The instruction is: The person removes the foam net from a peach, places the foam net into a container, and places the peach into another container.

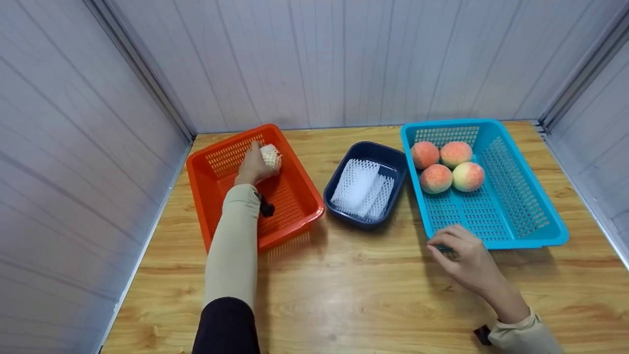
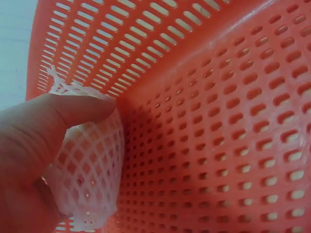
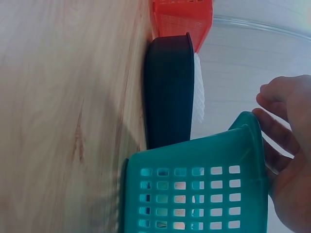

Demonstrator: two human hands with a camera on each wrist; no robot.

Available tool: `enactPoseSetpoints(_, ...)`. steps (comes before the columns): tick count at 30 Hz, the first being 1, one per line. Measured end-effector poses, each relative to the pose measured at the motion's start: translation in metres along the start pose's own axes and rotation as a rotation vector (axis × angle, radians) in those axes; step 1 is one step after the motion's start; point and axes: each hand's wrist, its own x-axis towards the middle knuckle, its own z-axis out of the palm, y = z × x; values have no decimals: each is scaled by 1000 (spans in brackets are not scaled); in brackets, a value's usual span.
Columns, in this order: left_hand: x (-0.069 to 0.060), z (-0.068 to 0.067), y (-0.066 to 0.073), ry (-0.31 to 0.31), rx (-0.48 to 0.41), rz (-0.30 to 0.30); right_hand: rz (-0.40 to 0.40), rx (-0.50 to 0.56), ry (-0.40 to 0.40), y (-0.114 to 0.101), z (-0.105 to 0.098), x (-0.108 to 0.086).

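Observation:
Inside the orange-red basket (image 1: 290,206), my left hand (image 1: 253,167) grips a peach in a white foam net (image 1: 271,158). In the left wrist view, the thumb lies across the upper part of the netted peach (image 2: 92,160), close to the basket's slotted wall; some of the other fingers are hidden. My right hand (image 1: 462,255) hovers by the near left corner of the blue basket (image 1: 530,241) with its fingers loosely bent and nothing in them. Several bare peaches (image 1: 436,178) sit together at the far left of that blue basket.
Between the two baskets stands a dark navy tub (image 1: 366,223) with white foam nets (image 1: 361,189) lying flat in it. All the containers rest on a wooden table (image 1: 344,295). Pale panel walls (image 1: 319,64) close in the back and both sides.

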Motion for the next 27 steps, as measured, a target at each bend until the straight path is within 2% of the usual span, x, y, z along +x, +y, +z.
enactPoseSetpoints(5,-6,-2,-1,37,-52,39,-12,8,-1,-2,1,0)
enactPoseSetpoints(10,-20,-11,4,27,-78,46,-14,1,4,-2,1,0)
enactPoseSetpoints(15,-34,-26,15,19,-56,57,-31,-3,7,-2,0,-1)
enactPoseSetpoints(20,-46,-38,26,-11,-68,91,-25,-4,12,-1,0,-3)
enactPoseSetpoints(23,-54,-43,29,-20,-47,130,-21,-3,10,0,0,-4)
enactPoseSetpoints(27,-68,-50,31,-3,-6,183,-33,8,6,1,1,-4)
